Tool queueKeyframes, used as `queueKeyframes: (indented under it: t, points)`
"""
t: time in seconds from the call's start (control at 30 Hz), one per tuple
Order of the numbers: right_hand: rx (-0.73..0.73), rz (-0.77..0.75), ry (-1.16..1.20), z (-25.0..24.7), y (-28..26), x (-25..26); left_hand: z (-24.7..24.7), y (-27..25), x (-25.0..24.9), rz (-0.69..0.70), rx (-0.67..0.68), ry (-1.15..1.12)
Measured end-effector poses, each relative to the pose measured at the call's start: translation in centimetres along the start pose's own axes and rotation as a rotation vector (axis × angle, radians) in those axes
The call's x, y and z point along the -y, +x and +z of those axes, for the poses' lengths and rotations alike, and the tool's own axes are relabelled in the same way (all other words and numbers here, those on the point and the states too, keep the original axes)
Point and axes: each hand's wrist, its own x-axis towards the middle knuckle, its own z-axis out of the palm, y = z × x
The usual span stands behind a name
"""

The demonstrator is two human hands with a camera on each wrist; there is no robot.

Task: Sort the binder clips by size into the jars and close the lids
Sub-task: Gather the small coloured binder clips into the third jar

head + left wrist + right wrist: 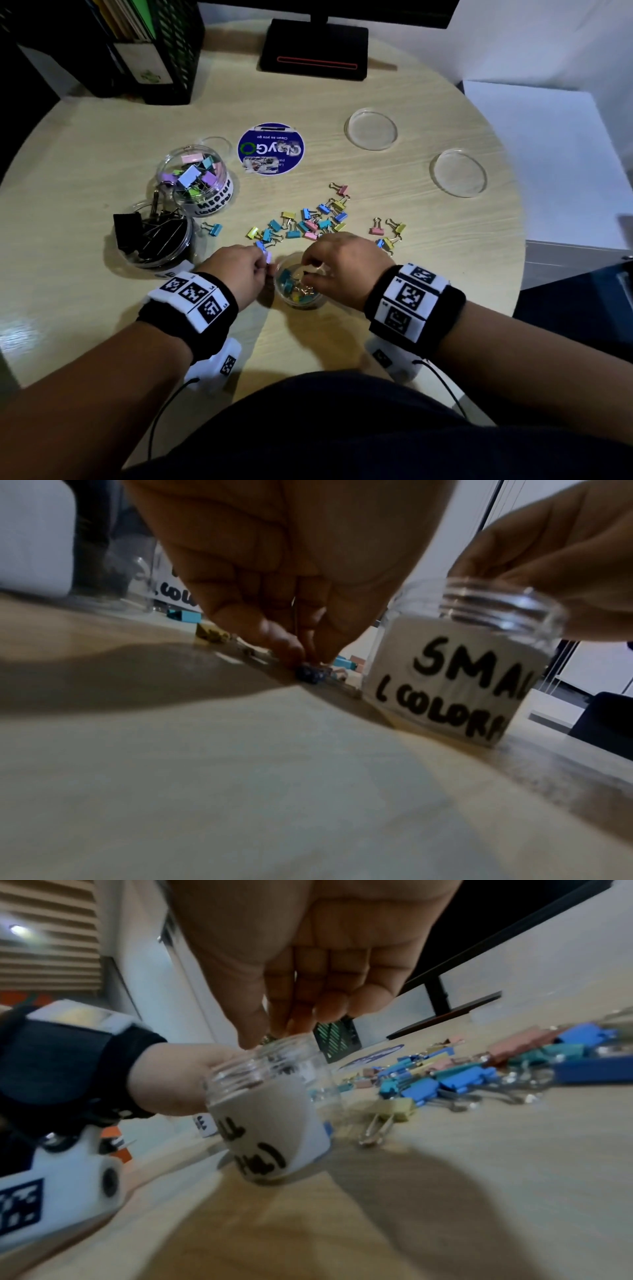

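Note:
A small clear jar (297,291) labelled SMALL (445,674) stands near the table's front edge with several coloured clips inside. My left hand (262,263) is just left of it, and its fingertips (291,645) pinch the wire handle of a small blue binder clip (310,673) that touches the table. My right hand (311,265) hovers over the jar's mouth (260,1056) with thumb and fingers bunched; a bit of wire shows between them. Loose small clips (308,219) lie scattered behind the jar.
A jar of medium pastel clips (195,174) and a jar of large black clips (157,236) stand at the left, both without lids. Two clear lids (371,128) (459,171) and a round blue disc (270,149) lie further back. A monitor base (315,48) and a mesh file holder (147,48) stand at the far edge.

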Motion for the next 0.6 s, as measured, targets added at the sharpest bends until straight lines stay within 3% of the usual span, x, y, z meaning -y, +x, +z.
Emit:
queueKeyframes:
  t: [0.13,0.2,0.3,0.4,0.6]
  points:
    - [-0.147,0.142,0.092,-0.4,-1.0,-2.6,-0.3,-0.2,0.3,0.004,0.051,-0.042]
    - [-0.146,0.27,0.07,-0.7,-1.7,-4.3,-0.5,-0.2,0.3,0.017,0.082,-0.024]
    - [-0.016,0.414,-0.017,-0.8,-2.4,-6.1,-0.6,-0.2,0.2,0.027,0.089,-0.028]
    - [0.127,0.449,-0.095,-0.6,-2.8,-6.5,-0.5,-0.1,0.0,0.022,0.072,-0.048]
    - [0.182,0.469,-0.18,-0.4,-2.4,-6.2,-0.5,0.0,-0.1,0.026,0.089,0.01]
